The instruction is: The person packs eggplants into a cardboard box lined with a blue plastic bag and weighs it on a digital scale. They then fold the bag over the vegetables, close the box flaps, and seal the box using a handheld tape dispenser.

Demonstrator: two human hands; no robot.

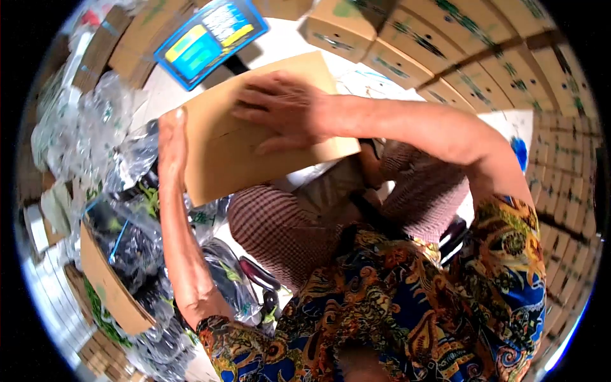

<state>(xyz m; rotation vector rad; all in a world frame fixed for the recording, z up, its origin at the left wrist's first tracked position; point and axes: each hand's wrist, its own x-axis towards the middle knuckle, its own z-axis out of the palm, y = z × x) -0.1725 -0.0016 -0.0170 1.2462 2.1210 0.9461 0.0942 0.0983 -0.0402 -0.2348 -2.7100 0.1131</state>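
Note:
A closed cardboard box [219,153] is tilted in front of my knees. Against its left edge stands my left hand [172,137], thumb near the upper corner and fingers straight along the side. Spread across the top face lies my right hand [283,111], palm down with fingers apart. Beyond the box is a blue-framed sign or screen [212,41] with yellow and white areas.
Stacked cardboard boxes [471,76] line the right and back. Clear plastic bags [95,127] are heaped at the left. An open carton [111,280] there holds dark items in plastic, and dark purple produce [259,275] lies near my left knee.

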